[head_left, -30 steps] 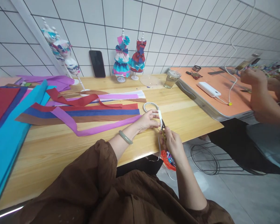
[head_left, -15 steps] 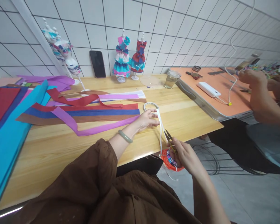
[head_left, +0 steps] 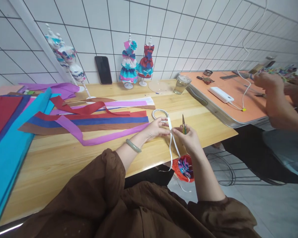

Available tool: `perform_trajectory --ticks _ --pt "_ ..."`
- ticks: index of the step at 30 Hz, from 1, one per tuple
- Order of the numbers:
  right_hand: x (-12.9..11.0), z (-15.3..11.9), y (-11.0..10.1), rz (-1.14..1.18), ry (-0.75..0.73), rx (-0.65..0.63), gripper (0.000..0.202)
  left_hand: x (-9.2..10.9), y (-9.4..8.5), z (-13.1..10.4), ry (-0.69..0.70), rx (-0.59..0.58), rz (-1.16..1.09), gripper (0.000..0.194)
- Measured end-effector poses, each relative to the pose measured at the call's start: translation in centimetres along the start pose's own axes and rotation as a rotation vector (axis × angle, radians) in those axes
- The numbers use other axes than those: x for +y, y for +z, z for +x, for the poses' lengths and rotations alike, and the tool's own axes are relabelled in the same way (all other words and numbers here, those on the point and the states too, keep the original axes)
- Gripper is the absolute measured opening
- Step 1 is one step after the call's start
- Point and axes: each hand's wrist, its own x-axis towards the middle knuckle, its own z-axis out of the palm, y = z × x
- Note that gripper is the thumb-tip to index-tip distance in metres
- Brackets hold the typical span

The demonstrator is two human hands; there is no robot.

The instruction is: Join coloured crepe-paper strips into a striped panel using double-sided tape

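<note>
My left hand (head_left: 156, 129) is over the wooden table, its fingers closed on a white strip (head_left: 170, 123). Two narrow white tails hang down from the strip past the table's front edge. My right hand (head_left: 190, 140) is closed around small scissors (head_left: 183, 123), their blades pointing up and away from the strip. Its thumb and fingertip meet the strip just below my left fingers. Just behind my left hand lies a pale ring (head_left: 154, 113), which looks like a thin roll.
Cloth strips (head_left: 89, 121) in several colours lie at left beside blue fabric (head_left: 17, 142). Two small dressed mannequins (head_left: 129, 67), a phone (head_left: 103, 70) and a cup (head_left: 181, 84) line the wall. A red bag (head_left: 175, 163) of scraps sits below the edge. Another person's hand (head_left: 270, 82) is at right.
My right hand has come up and left from the hanging tails to the strip beside my left fingers. The scissors have turned to point upward. My left hand keeps hold of the strip.
</note>
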Motion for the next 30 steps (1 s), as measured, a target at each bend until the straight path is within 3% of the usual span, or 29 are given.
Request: perform_trajectory --ticks 7,18,30 --pt "-0.2 0.6 0.1 0.045 0.035 -0.083 0.036 0.3 0.1 0.0 -0.029 0.026 0.04 0.049" --pt "-0.3 -0.3 0.4 0.099 0.083 -0.105 0.036 0.4 0.1 0.4 0.034 0.112 -0.039 0.019" --pt "0.7 -0.5 1.2 0.245 0.132 -0.052 0.04 -0.3 -0.3 0.6 0.098 0.086 0.087 0.048"
